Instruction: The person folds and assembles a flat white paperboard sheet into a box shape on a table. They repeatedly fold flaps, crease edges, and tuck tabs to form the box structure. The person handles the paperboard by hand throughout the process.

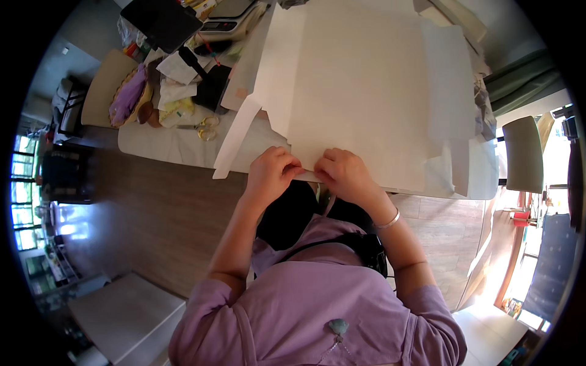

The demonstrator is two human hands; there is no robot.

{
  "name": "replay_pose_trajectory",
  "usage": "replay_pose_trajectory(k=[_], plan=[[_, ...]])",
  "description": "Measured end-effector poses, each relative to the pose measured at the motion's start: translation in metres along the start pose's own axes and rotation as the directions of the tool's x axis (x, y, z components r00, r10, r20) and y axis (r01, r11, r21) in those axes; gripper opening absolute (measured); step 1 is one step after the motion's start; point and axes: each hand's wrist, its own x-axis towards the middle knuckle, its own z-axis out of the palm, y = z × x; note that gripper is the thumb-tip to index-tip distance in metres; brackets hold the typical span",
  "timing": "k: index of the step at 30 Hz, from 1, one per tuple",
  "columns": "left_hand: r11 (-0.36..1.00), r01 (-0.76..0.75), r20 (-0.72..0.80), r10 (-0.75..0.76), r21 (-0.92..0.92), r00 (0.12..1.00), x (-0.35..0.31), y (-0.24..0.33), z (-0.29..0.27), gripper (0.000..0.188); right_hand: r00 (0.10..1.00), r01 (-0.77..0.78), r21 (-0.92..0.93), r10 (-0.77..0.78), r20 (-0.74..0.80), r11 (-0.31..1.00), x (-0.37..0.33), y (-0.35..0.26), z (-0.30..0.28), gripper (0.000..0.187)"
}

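A large cream-white sheet of paper or thin card (360, 91), cut with flaps along its sides, covers most of the table. One narrow flap (237, 137) sticks out at its left and reaches past the table's front edge. At the sheet's near edge my left hand (268, 172) pinches with thumb and fingers, close to the left corner. Just right of it my right hand (347, 175), with a bangle on the wrist, is closed on the same edge. The fingers hide what exactly happens at that edge.
Yellow-handled scissors (207, 129) lie on the marble-patterned table (146, 139) at the left. Behind them are a black stand with a dark screen (163, 25), a kitchen scale (220, 25) and a basket with purple cloth (129, 94). Chairs (523, 155) stand around.
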Motion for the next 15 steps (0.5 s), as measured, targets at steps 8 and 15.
replay_pose_trajectory(k=[8,15], plan=[[0.985,-0.13,-0.079,0.139,0.114,0.987,0.0,0.003,0.01,0.016,0.962,0.087,-0.313,-0.161,-0.22,0.946,-0.056,0.013,-0.037,0.016],[0.881,-0.47,-0.109,0.473,0.051,0.874,0.013,0.031,0.045,0.019,0.963,0.052,-0.282,-0.122,-0.239,0.958,-0.048,0.007,-0.021,0.014]])
